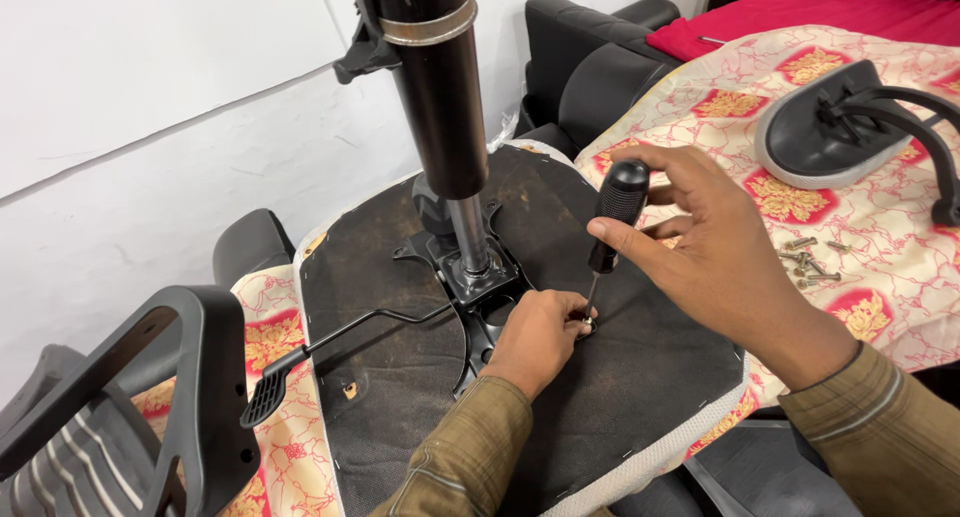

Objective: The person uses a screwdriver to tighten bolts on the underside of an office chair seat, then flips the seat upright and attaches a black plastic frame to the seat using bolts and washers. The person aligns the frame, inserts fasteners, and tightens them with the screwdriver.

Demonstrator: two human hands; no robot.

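An office chair seat (640, 377) lies upside down, its dark fabric underside facing up. A black metal mechanism plate (480, 287) with a gas-lift cylinder (440, 107) stands at its middle. My right hand (700, 247) grips a screwdriver (612, 227) by its black handle, tip pointing down at the plate's right edge. My left hand (535, 337) pinches a screw (586, 324) at the screwdriver's tip, steadying it against the seat.
A black adjustment lever (330, 352) sticks out left of the mechanism. An armrest (190, 377) stands at lower left. Loose screws (810, 262) and another chair part (840, 127) lie on a floral cloth at right. A black sofa (590, 67) sits behind.
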